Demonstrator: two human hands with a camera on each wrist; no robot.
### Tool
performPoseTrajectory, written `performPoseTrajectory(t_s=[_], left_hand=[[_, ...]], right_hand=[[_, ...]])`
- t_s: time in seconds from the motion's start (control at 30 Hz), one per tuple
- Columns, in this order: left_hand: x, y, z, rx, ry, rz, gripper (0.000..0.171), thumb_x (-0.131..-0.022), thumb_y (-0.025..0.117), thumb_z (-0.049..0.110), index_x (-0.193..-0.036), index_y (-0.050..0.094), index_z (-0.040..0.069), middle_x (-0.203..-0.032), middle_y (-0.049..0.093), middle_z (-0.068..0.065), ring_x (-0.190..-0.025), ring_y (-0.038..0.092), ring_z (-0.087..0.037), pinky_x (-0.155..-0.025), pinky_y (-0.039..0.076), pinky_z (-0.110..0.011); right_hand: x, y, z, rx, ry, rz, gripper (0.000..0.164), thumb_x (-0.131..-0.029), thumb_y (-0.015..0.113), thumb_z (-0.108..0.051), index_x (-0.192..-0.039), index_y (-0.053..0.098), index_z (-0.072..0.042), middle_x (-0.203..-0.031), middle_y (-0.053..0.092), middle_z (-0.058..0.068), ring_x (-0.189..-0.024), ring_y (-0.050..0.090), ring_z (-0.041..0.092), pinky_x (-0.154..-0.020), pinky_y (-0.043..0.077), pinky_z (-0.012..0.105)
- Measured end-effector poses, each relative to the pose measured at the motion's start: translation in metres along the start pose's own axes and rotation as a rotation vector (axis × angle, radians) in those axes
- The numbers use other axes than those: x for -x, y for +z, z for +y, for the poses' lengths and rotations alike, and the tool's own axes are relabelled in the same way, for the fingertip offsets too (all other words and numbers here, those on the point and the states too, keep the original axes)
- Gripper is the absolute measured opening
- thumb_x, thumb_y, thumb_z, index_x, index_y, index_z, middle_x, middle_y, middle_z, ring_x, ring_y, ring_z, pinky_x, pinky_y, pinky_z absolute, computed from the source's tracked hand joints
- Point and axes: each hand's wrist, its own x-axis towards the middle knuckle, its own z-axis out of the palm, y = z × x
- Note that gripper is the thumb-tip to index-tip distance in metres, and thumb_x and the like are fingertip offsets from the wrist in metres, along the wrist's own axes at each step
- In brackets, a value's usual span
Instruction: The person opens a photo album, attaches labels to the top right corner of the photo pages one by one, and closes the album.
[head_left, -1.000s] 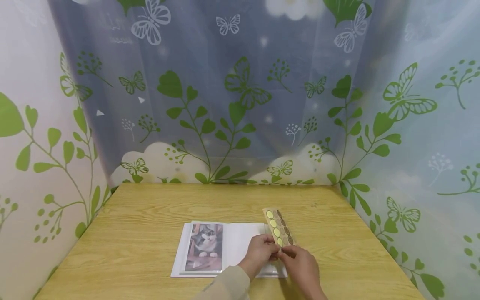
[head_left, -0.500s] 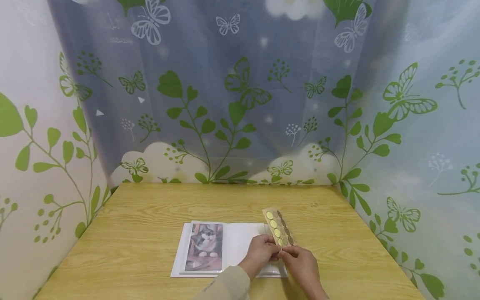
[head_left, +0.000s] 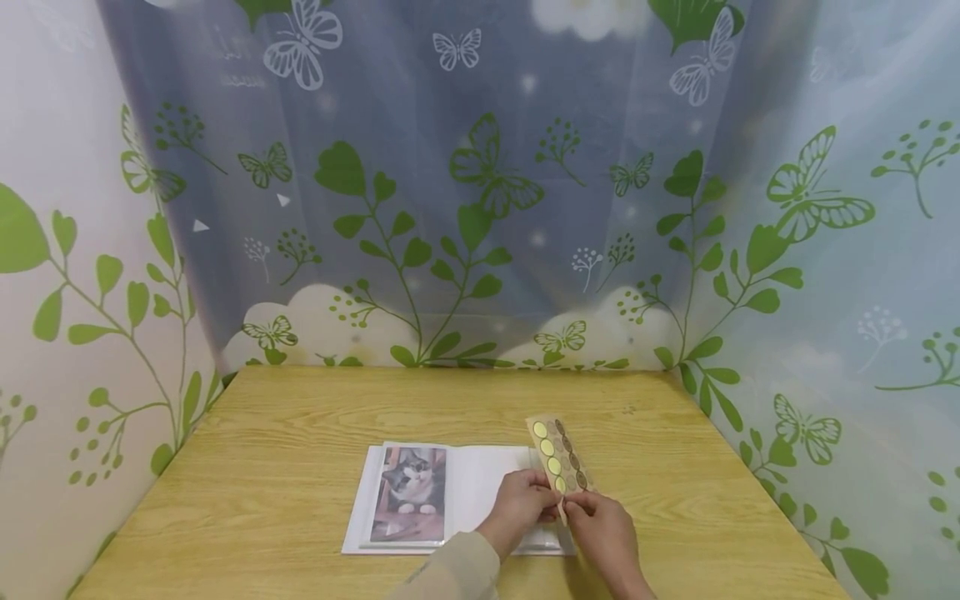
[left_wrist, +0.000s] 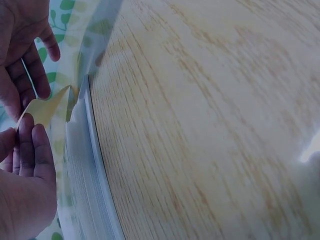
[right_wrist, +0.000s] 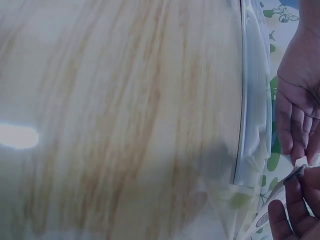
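Note:
My left hand (head_left: 521,508) grips the lower left edge of a tan sticker sheet (head_left: 556,454). A column of gold ovals runs along the sheet's left side, with darker brown oval outlines to the right. My right hand (head_left: 602,537) pinches the sheet's lower end, its fingertips close beside the left ones. Beneath the hands lies an open photo album (head_left: 480,471), its left page holding a cat photo (head_left: 408,496) in a clear pocket. The right page is white and partly covered by the left hand. In the left wrist view the sheet (left_wrist: 47,111) looks bent.
The album rests on a wood-grain table (head_left: 300,417) near the front. A curtain (head_left: 420,208) printed with leaves and butterflies stands behind the table and along both sides.
The right fingertips have shifted slightly at the sheet's lower end, and more of its bottom edge now shows between the hands. The album and left hand have stayed put.

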Motion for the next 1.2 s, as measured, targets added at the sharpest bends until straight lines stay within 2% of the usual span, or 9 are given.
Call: performPoseTrajectory(t_s=[0.13, 0.3, 0.6, 0.77, 1.0, 1.2], left_hand=[[0.0015, -0.0010, 0.0019, 0.006, -0.002, -0.002, 0.005, -0.086, 0.064, -0.007, -0.091, 0.066, -0.008, -0.073, 0.069, -0.009, -0.061, 0.064, -0.012, -0.062, 0.060, -0.033], [0.0023, 0.0007, 0.0022, 0.009, 0.011, -0.013, 0.004, -0.086, 0.064, -0.006, -0.089, 0.066, -0.008, -0.073, 0.069, -0.007, -0.063, 0.065, -0.011, -0.063, 0.060, -0.032], [0.0035, 0.0012, 0.0023, 0.020, 0.007, -0.026, 0.003, -0.088, 0.062, -0.008, -0.087, 0.064, -0.007, -0.073, 0.070, -0.012, -0.064, 0.066, -0.013, -0.065, 0.061, -0.035], [0.0028, 0.0011, 0.0018, 0.027, 0.001, -0.026, 0.004, -0.088, 0.063, -0.008, -0.090, 0.066, -0.008, -0.074, 0.070, -0.012, -0.063, 0.066, -0.013, -0.065, 0.061, -0.034], [0.0028, 0.0000, 0.0048, 0.025, -0.001, -0.025, 0.006, -0.088, 0.063, -0.008, -0.092, 0.068, -0.008, -0.072, 0.069, -0.010, -0.062, 0.065, -0.012, -0.064, 0.060, -0.034], [0.0037, 0.0001, 0.0064, 0.034, 0.002, -0.013, 0.009, -0.086, 0.064, -0.009, -0.094, 0.067, -0.007, -0.072, 0.069, -0.009, -0.060, 0.064, -0.013, -0.063, 0.060, -0.035]], right_hand=[[0.0021, -0.0007, -0.0007, 0.014, -0.003, 0.001, 0.015, -0.086, 0.074, -0.026, -0.092, 0.078, -0.012, -0.086, 0.075, 0.001, -0.082, 0.068, 0.020, -0.070, 0.051, 0.039], [0.0022, -0.0002, 0.0001, 0.045, 0.004, 0.007, 0.020, -0.085, 0.076, -0.032, -0.090, 0.077, -0.013, -0.086, 0.075, 0.001, -0.081, 0.068, 0.022, -0.067, 0.050, 0.039], [-0.0001, 0.0007, 0.0010, -0.047, 0.057, -0.016, 0.015, -0.085, 0.074, -0.021, -0.089, 0.076, -0.007, -0.086, 0.073, 0.003, -0.079, 0.063, 0.017, -0.067, 0.047, 0.035], [0.0009, -0.0007, -0.0013, -0.082, 0.075, -0.019, 0.017, -0.087, 0.072, -0.021, -0.091, 0.077, -0.005, -0.087, 0.073, 0.005, -0.077, 0.059, 0.016, -0.064, 0.046, 0.033], [0.0005, -0.0026, -0.0009, -0.057, 0.081, -0.007, 0.019, -0.087, 0.072, -0.026, -0.089, 0.078, -0.009, -0.087, 0.073, 0.003, -0.078, 0.059, 0.015, -0.066, 0.046, 0.034], [-0.0006, -0.0040, 0.0008, -0.067, 0.083, -0.001, 0.018, -0.087, 0.070, -0.025, -0.086, 0.077, -0.008, -0.082, 0.071, 0.002, -0.071, 0.056, 0.015, -0.061, 0.044, 0.032]])
